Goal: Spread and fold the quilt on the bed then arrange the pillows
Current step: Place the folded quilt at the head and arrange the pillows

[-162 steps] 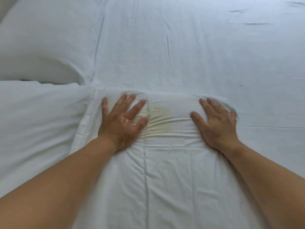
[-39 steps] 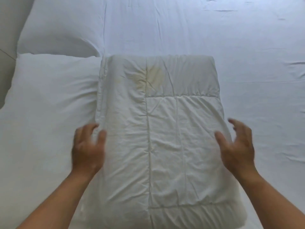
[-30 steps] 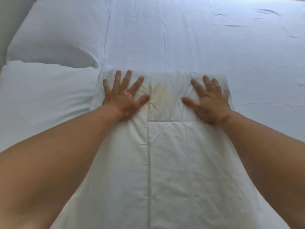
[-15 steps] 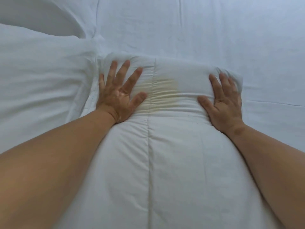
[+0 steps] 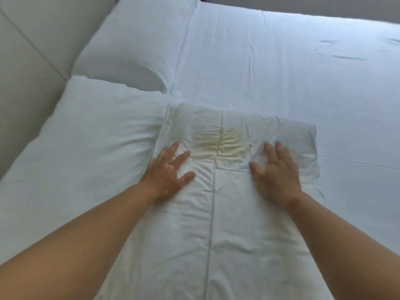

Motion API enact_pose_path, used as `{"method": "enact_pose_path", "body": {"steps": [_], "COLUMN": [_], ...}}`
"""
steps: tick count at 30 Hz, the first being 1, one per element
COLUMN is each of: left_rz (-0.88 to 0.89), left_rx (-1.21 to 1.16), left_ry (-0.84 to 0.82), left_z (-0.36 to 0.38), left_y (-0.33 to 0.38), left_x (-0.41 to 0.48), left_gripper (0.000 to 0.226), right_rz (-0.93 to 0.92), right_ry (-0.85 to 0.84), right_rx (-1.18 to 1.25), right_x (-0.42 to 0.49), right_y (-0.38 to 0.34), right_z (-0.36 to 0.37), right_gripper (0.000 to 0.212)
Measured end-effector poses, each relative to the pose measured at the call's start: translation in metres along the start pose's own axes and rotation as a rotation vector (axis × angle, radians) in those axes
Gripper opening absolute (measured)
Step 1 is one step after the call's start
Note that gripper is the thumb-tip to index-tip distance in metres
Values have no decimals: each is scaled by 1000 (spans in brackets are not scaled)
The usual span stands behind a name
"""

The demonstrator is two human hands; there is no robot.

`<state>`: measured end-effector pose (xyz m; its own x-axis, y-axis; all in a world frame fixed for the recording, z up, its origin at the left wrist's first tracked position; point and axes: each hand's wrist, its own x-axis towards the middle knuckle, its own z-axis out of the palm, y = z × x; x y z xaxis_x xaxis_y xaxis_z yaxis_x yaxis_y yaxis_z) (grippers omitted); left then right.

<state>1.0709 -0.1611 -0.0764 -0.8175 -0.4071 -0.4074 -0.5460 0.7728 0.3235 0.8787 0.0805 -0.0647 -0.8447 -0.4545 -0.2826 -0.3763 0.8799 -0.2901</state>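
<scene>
A folded white quilt [image 5: 227, 224] lies lengthwise on the bed in front of me, with a yellowish stain near its far end. My left hand [image 5: 168, 172] presses flat on the quilt's left side, fingers spread. On the right side my right hand [image 5: 276, 169] lies flat too, fingers straight. Two white pillows sit left of the quilt: a near pillow [image 5: 91, 148] touching the quilt's left edge and a far pillow [image 5: 134, 46] behind it.
The white bed sheet [image 5: 292, 72] stretches away beyond and to the right of the quilt. A pale headboard or wall [image 5: 32, 50] runs along the left. The bed's far edge meets a dark strip at the top.
Both hands have slid back toward me along the quilt, away from its far end. The view has pulled back, showing more of the pillows and the wall.
</scene>
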Motion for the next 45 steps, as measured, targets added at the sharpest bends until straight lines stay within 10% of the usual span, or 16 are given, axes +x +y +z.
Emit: {"method": "enact_pose_path", "body": {"steps": [14,21,33,42,45], "left_rz": [-376,-616,-535,-399,-357], "left_rx": [-145,-203,-507,-897,-939], "left_ry": [-228,106,100,171,251], "left_z": [40,-52,-56,-50,-72], "left_y": [-84,-247,-401,-394,-359], "left_x": [-371,-332,-191,-205,-227], "left_gripper": [76,62,131,110,96], "right_rz": [-498,-325,182,116,69], "right_ry": [-269,-456,-431,-494,-493], "right_rx": [170,360,778,1090,1103], "right_x": [-320,-271,-165,-185,-201], "right_y": [-129,-252,-339,-375,-397], "right_z": [77,78,184,196,167], "right_gripper": [68,79,124,49,55]}}
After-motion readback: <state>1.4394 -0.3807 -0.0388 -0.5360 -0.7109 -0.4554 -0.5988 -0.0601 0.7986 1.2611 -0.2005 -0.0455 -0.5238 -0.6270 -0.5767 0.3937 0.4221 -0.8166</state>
